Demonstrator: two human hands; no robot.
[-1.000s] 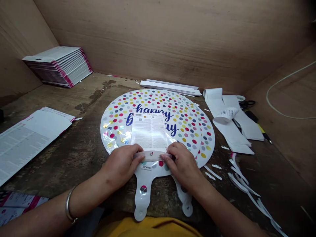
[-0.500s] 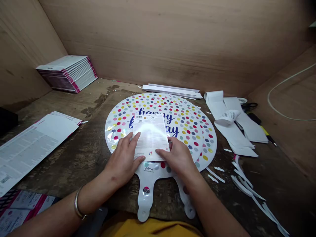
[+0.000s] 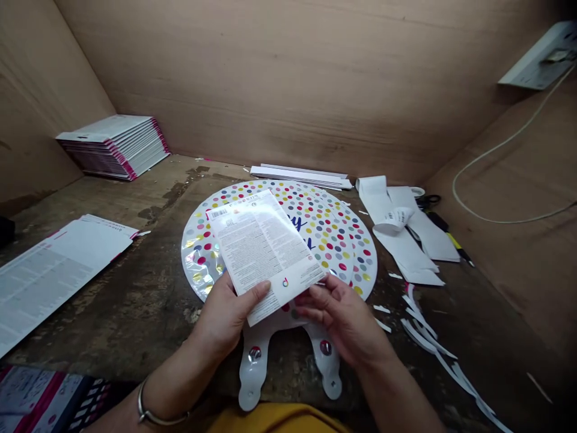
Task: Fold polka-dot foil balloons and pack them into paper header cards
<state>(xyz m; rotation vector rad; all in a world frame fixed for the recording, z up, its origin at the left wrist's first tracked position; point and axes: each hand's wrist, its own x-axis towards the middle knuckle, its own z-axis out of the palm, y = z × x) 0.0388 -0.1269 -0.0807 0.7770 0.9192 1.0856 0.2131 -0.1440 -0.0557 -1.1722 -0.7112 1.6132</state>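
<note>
While supporting tilted packet [image 3: 270, 246] from beneath, pinched it with left hand [image 3: 229, 310]; held right hand [image 3: 346, 319] half-curled at near corner, possibly pinching.

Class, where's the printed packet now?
Head view, centre: the packet is in the left hand, over the dotted discs, with the right hand at its right corner.

two dotted balloons [image 3: 331, 237], one held packet [image 3: 265, 255]

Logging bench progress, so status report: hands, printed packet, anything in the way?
Left hand grips printed packet. Right hand at its near right corner. Packet over polka-dot foil balloons. Nothing seen blocking hands.
</note>
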